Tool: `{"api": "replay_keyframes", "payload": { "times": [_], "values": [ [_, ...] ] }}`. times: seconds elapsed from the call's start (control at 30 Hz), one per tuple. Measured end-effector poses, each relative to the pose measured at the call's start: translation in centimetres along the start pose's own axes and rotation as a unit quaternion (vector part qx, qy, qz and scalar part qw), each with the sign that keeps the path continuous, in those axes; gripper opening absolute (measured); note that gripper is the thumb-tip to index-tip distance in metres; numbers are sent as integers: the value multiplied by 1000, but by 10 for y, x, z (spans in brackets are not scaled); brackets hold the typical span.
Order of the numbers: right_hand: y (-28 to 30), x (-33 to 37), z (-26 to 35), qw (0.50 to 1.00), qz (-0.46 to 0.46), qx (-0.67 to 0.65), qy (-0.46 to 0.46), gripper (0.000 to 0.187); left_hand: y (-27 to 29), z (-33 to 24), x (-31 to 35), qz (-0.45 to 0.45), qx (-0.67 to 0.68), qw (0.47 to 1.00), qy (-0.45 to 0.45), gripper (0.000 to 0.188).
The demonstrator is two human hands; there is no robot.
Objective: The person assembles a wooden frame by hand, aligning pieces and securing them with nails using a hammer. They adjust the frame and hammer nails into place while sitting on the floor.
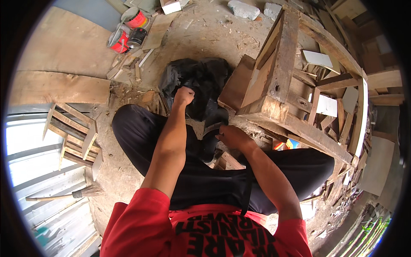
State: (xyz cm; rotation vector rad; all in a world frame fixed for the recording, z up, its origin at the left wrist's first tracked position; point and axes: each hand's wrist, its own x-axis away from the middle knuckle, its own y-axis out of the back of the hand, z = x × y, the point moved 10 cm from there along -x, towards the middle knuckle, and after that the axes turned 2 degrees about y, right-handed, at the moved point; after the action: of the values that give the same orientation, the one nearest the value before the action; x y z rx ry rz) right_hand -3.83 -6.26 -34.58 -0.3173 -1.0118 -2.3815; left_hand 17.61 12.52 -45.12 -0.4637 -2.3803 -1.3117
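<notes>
A crumpled black plastic bag [218, 70] lies on the ground in front of my crossed legs. My left hand [184, 96] is closed in a fist at the bag's near side, with dark plastic bunched around it. Closer to me and a little right, my right hand [231, 136] has its fingers curled at the edge of a dark piece with a grey rim [212, 128]. That piece sits between the bag and my legs, and its kind cannot be made out. The right fingertips are partly hidden.
A rough wooden frame [278, 73] stands close on the right, with wood scraps behind it. Paint cans [118, 40] are at the far left. A slatted wooden piece [72, 132] and a stick broom [81, 192] lie left. Concrete chunks [244, 9] rest at the back.
</notes>
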Motion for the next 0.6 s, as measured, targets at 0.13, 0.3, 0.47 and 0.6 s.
{"api": "replay_keyframes", "payload": {
  "times": [0.13,0.3,0.47,0.6],
  "values": [
    [8,2,5,1000,-19,3,5,34,-11,30,-2,-43,-93,995,-6,22],
    [15,9,-7,999,-36,21,-30,33,-24,4,9,-26,-182,983,-16,20],
    [19,14,-15,997,-61,35,-30,33,9,12,10,-94,124,986,66,23],
    [15,6,-9,998,-47,18,-25,33,24,-15,7,18,397,917,22,31]
  ]
}}
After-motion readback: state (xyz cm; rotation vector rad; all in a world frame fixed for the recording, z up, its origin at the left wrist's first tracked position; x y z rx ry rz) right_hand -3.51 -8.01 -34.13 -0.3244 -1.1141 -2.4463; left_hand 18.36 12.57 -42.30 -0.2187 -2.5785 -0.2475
